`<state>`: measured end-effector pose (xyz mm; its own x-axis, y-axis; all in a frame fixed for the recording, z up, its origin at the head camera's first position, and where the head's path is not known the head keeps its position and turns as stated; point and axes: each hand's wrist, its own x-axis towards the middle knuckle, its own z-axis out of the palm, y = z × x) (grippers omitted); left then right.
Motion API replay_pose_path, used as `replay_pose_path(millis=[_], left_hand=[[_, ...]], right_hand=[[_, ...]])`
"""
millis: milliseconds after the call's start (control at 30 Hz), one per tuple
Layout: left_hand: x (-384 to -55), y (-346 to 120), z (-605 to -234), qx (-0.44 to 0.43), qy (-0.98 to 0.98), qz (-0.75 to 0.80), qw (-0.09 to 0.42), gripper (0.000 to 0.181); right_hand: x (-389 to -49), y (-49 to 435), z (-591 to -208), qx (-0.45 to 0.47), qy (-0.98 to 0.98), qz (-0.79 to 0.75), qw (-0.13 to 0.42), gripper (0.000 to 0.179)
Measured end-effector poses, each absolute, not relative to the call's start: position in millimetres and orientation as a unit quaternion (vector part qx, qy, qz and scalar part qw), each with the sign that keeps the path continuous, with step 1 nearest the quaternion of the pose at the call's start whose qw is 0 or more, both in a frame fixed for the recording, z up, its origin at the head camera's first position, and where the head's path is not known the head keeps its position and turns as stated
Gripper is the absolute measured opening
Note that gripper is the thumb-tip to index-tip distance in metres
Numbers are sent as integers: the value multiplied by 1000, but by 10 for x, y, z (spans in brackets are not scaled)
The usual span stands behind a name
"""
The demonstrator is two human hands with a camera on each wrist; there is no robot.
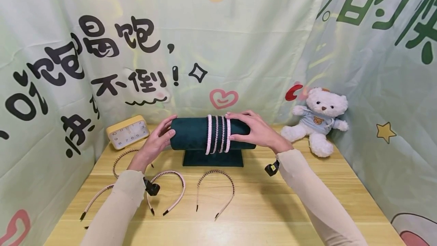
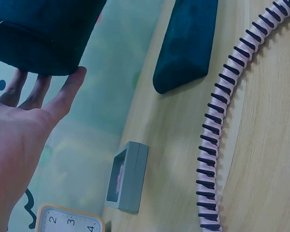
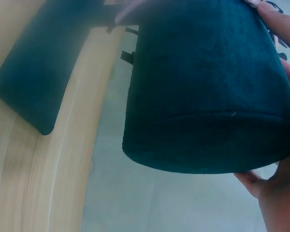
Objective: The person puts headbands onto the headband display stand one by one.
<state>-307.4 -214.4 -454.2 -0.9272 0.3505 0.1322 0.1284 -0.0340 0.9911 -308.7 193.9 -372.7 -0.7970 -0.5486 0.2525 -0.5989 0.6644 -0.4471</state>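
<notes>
A dark green velvet display roll (image 1: 187,134) lies sideways on its matching base (image 1: 213,159). Around its middle sit several headbands: thin patterned ones between two pale pink ones. My left hand (image 1: 155,141) touches the roll's left end, its fairly straight fingertips against the rim in the left wrist view. At the right, my right hand (image 1: 254,126) spans the roll, fingers on top and thumb in front, holding the rightmost pale pink headband (image 1: 228,145) by its edge. The right wrist view shows a fingertip right at that band; the roll (image 3: 208,87) hides most of it.
Several headbands lie on the table (image 1: 252,215), among them a ridged one (image 1: 233,185) in front of the base and a pink one (image 1: 183,183) near my left sleeve. A yellow clock (image 1: 128,132), a small grey box (image 2: 128,176) and a white teddy bear (image 1: 321,121) stand farther back.
</notes>
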Motion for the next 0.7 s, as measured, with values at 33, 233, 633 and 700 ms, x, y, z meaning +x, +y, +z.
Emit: replay_pose_path(millis=[33,233,633,700], left_hand=[[-3073,-2145,-4538,173,690,698,80,61],[-3063,-2145,-4512,172,689,700,79,61],[-3074,-2138,-4527,167,693,697,80,61],[-3079,-2140,-4535,167,694,696,79,61]], right_hand=[[-3087,1940,-3731,314,-909,268,48,78],[-3037,2015,-3742,274,-870,408,35,63],[-2939,2433,-3869,256,-800,539,65,49],[-2910,2501,-3912,245,-803,540,60,49]])
